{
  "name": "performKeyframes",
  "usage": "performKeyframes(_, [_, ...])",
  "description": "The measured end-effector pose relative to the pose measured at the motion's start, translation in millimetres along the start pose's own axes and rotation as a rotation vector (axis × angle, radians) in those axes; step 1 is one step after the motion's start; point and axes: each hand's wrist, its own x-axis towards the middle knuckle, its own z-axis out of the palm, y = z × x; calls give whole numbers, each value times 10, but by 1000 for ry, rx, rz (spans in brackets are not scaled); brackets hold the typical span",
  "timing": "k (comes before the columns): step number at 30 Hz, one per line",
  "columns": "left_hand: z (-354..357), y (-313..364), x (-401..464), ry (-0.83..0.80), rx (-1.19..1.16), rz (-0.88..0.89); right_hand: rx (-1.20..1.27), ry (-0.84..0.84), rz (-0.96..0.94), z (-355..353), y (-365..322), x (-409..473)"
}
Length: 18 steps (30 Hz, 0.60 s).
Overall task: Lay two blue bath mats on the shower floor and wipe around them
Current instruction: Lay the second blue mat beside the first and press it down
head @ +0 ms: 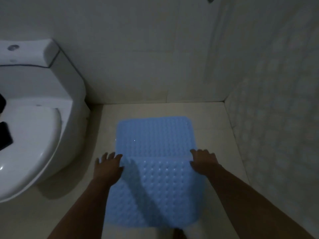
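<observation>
A blue bath mat (pixel 154 135) with small bumps lies flat on the pale shower floor (pixel 215 128), close to the back wall. A second blue bath mat (pixel 160 192) lies nearer to me, its far edge slightly overlapping the first mat. My left hand (pixel 108 167) holds this nearer mat at its far left corner, thumb on the mat. My right hand (pixel 204 161) holds its far right corner in the same way. The fingers of both hands are spread. The mat's near edge reaches almost to the bottom of the view.
A white toilet (pixel 34 135) with its lid down stands at the left, with dark objects (pixel 5 135) on the lid. Tiled walls (pixel 276 118) close the shower corner at the back and right. A strip of bare floor runs on either side of the mats.
</observation>
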Motion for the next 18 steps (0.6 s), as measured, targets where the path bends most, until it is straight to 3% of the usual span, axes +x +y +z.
performKeyframes(7, [965,557,291,-150,-56,62,10,-81,-46,943,-407,526])
performKeyframes(13, [1647,530,503,-220,-83,121,68,-188,39,1836,-460,529])
performKeyframes(18, [2498,290,1207,-186,-129,123,38,-176,68,2650,-538,1240])
